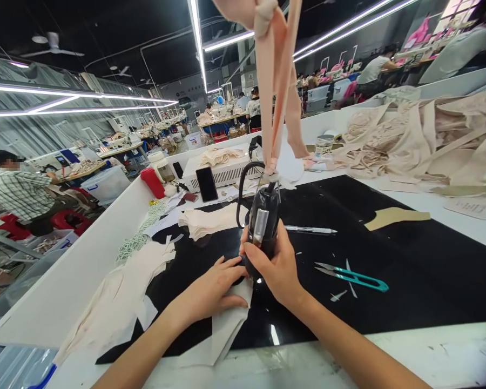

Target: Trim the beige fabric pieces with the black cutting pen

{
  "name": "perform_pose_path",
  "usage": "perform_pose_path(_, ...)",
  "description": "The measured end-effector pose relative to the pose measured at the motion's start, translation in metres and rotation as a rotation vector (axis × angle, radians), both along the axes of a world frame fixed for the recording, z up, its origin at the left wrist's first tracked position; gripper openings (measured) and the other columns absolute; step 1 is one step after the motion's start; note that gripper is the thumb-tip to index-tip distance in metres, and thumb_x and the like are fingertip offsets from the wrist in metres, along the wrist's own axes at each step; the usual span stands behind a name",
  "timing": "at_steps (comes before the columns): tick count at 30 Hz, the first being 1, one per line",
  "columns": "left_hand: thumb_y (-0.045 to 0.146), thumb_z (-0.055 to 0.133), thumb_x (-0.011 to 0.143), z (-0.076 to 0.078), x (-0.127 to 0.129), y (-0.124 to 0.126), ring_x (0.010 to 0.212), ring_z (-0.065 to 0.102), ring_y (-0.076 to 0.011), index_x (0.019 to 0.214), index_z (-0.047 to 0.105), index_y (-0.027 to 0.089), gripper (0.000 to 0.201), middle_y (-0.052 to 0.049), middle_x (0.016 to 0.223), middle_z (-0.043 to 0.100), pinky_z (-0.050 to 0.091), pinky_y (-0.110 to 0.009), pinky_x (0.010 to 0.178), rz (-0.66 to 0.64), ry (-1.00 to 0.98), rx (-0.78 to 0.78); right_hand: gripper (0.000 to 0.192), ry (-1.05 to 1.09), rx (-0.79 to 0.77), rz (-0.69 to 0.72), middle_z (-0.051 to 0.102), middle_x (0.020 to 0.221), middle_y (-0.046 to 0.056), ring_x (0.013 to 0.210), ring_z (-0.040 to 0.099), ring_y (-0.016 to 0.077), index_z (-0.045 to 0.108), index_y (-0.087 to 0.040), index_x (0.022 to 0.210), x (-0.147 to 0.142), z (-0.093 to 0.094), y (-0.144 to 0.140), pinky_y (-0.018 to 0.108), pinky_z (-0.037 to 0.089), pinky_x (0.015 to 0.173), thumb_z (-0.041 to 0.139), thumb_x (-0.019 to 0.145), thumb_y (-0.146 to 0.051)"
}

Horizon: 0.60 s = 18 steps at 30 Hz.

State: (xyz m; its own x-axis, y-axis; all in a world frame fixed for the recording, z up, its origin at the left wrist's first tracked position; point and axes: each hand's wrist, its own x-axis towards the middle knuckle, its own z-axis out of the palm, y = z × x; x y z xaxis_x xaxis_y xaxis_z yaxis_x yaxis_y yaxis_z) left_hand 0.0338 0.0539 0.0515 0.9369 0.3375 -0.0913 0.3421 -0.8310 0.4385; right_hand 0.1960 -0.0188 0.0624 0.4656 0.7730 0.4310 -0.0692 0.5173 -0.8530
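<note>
Cutter (262, 227) in right hand (277, 267), upright

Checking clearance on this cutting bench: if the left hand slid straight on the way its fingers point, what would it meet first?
The left hand, flat on a pale fabric piece, points right toward the black handheld cutter gripped by the right hand. It would likely meet the cutter's base and right-hand fingers almost at once; they look near touching, though depth is unclear.

Bare black mat (429, 281) lies open to the right, beyond the teal snips (354, 276) and the pen (310, 230). On the left, cut fabric pieces (125, 292) and a stacked pile (210, 220) crowd the way. Hanging straps (277, 92) block the space ahead.
</note>
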Motion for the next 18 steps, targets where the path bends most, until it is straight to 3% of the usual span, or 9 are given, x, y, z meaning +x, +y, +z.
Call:
perform_pose_path(5, 0.035, 0.081, 0.088, 0.001, -0.003, 0.001, 0.152, 0.037, -0.0294, 0.137, 0.058, 0.027, 0.055, -0.009, 0.145, 0.061, 0.018, -0.066, 0.126, -0.026, 0.002, 0.029, 0.024, 0.01, 0.007, 0.008, 0.064, 0.085, -0.003, 0.067, 0.059, 0.0154, 0.053, -0.028, 0.095, -0.002, 0.002, 0.002, 0.033, 0.054, 0.063, 0.073, 0.081, -0.032)
perform_pose_path(13, 0.036, 0.079, 0.09, 0.002, -0.005, 0.001, 0.153, 0.037, -0.0296, 0.144, 0.052, 0.028, 0.061, -0.011, 0.153, 0.053, 0.016, -0.067, 0.126, -0.035, 0.016, 0.055, 0.024, 0.009, 0.015, 0.043, 0.063, 0.087, -0.003, 0.069, 0.059, 0.0148, 0.054, -0.029, 0.097, -0.006, -0.001, 0.003, 0.032, 0.054, 0.064, 0.073, 0.083, -0.031)
perform_pose_path(18, 0.033, 0.082, 0.088, 0.002, -0.005, 0.001, 0.153, 0.034, -0.034, 0.135, 0.061, 0.024, 0.052, -0.013, 0.156, 0.051, 0.02, -0.07, 0.123, -0.044, 0.029, 0.106, 0.029, -0.006, 0.019, 0.057, 0.062, 0.088, -0.003, 0.073, 0.059, 0.0158, 0.057, -0.028, 0.103, -0.011, -0.003, 0.003, 0.031, 0.054, 0.066, 0.075, 0.081, -0.03)
